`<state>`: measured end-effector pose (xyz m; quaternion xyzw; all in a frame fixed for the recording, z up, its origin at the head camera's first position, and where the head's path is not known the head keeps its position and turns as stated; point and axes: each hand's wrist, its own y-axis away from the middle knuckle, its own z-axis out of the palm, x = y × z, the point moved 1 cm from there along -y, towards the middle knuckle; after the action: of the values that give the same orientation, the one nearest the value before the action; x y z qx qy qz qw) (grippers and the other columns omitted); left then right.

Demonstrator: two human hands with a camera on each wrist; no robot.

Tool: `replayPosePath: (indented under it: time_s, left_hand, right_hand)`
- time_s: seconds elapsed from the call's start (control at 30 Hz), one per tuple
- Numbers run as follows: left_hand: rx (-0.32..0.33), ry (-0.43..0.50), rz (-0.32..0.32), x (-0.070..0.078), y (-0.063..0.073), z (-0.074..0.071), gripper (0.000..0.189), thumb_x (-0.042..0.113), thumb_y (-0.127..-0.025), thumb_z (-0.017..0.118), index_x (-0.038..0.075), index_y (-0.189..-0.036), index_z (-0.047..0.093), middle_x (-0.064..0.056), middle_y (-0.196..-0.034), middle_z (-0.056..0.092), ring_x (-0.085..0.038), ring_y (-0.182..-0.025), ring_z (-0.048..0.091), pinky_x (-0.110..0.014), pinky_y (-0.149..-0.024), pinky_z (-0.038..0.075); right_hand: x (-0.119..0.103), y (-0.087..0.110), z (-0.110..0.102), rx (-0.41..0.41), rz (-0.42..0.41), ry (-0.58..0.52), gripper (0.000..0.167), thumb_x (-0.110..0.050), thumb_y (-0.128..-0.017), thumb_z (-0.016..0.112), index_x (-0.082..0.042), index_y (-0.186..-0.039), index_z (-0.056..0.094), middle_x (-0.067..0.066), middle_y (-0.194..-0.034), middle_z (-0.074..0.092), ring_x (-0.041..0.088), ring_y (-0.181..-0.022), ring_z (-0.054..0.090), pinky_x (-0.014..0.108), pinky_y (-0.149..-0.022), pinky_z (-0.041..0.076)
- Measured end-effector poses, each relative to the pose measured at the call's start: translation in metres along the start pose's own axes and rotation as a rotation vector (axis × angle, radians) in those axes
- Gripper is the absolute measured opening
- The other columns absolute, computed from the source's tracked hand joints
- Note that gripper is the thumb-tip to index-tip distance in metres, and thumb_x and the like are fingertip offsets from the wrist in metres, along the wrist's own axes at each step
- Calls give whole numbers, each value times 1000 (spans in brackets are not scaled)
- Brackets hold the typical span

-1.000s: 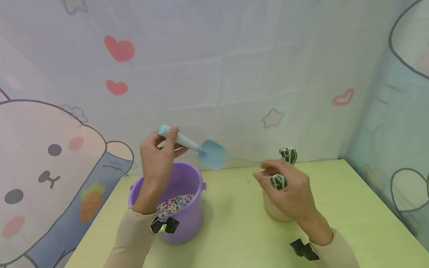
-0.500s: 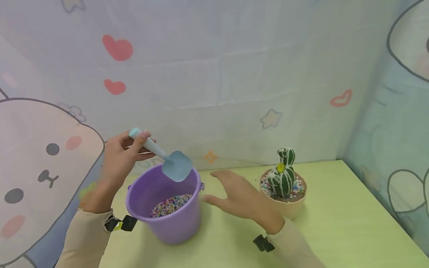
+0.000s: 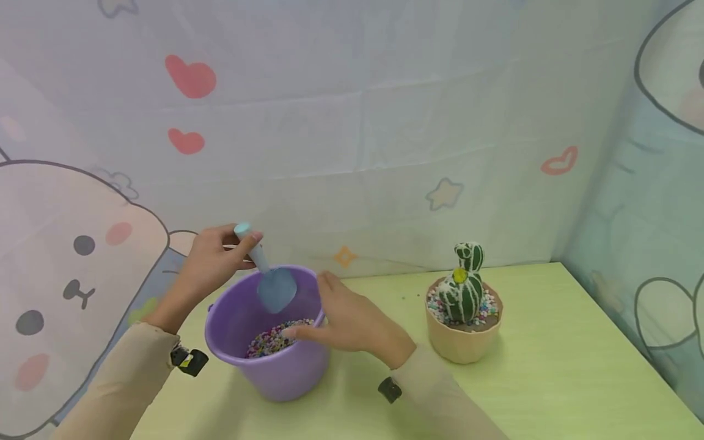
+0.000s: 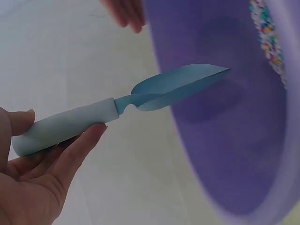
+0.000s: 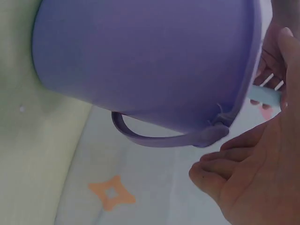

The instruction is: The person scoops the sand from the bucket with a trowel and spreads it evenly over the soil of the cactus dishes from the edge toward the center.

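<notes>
While the left hand (image 3: 211,260) pinches the blue shovel (image 3: 275,288), long axis toward five o'clock and the beads (image 3: 271,343) inside the purple bucket (image 3: 286,380), the right hand (image 3: 354,315) is spread at the bucket's three o'clock.

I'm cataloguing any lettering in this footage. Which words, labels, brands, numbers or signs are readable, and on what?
None: no text can be read in these views.
Purple bucket, blue scoop, plant pot: no lettering visible.
Backdrop: printed pictures, including hearts, but no readable words.
Black wrist gear: too small to tell.
</notes>
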<state>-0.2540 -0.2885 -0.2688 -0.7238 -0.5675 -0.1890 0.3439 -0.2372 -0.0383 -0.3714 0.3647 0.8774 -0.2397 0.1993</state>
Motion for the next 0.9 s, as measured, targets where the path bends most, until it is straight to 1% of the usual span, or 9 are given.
replayPosePath:
  time_s: [0.1, 0.23, 0.4, 0.47, 0.53, 0.6, 0.7, 0.77, 0.9]
  left_hand:
    - [-45, -64, 33, -3, -7, 7, 46, 45, -107, 61, 1, -117, 69, -24, -113, 77, -33, -97, 80, -32, -74, 71]
    - [-109, -189, 88, -8, -11, 15, 41, 41, -107, 62, 3, -116, 72, -22, -110, 79, -29, -81, 80, -39, -73, 70]
    - [-192, -328, 172, -15, -12, 28, 27, 34, -105, 67, 9, -97, 72, -11, -95, 80, -27, -87, 78, -40, -74, 67]
    - [-216, -365, 207, -17, -13, 33, 25, 31, -104, 69, 12, -87, 68, -6, -88, 78, -25, -88, 77, -36, -70, 65]
    - [-247, -391, 226, -19, -15, 37, 27, 28, -103, 70, 13, -82, 63, -3, -80, 74, -20, -81, 73, -29, -65, 59]
    - [-284, -396, 221, -19, -18, 40, 28, 26, -102, 71, 12, -80, 61, -1, -74, 68, -14, -68, 64, -23, -58, 50]
    - [-358, -395, 200, -19, -24, 43, 29, 27, -102, 70, 11, -80, 61, 1, -68, 61, -9, -58, 48, -19, -53, 39]
    - [-400, -385, 191, -19, -28, 44, 29, 27, -102, 70, 10, -80, 62, 0, -67, 62, -8, -57, 49, -19, -52, 38]
    - [-455, -378, 195, -21, -35, 45, 28, 24, -102, 70, 10, -79, 62, -5, -71, 69, -9, -60, 61, -19, -54, 43]
  right_hand:
    - [-2, -4, 7, -53, 94, 98, 121, -88, -89, 51, 0, -166, 19, 23, -167, 34, 33, -151, 46, 45, -120, 53]
    - [-4, -6, 14, -127, 180, 177, 133, -94, -87, 41, 7, -165, 6, 30, -174, 5, 38, -164, 17, 47, -131, 39]
    - [-4, -4, 16, -143, 189, 199, 134, -97, -86, 36, 7, -165, 7, 30, -173, 5, 40, -163, 18, 49, -129, 42]
    - [-4, -3, 16, -142, 185, 209, 134, -98, -86, 34, 7, -165, 9, 30, -173, 6, 40, -163, 19, 49, -128, 43]
    - [-4, -3, 15, -141, 185, 211, 133, -97, -86, 34, 7, -165, 9, 30, -173, 7, 41, -162, 20, 50, -127, 44]
    - [-3, -3, 15, -137, 181, 215, 133, -97, -86, 35, 7, -165, 10, 31, -173, 9, 41, -162, 22, 49, -125, 46]
    - [-3, -3, 14, -134, 177, 210, 131, -95, -88, 37, 8, -164, 10, 32, -173, 11, 41, -161, 24, 49, -124, 48]
    - [-3, -4, 13, -133, 175, 207, 131, -94, -88, 38, 9, -164, 10, 32, -173, 11, 41, -161, 26, 49, -122, 50]
    - [-4, -5, 15, -140, 168, 186, 132, -95, -88, 38, 8, -164, 9, 32, -173, 9, 39, -161, 27, 47, -118, 54]
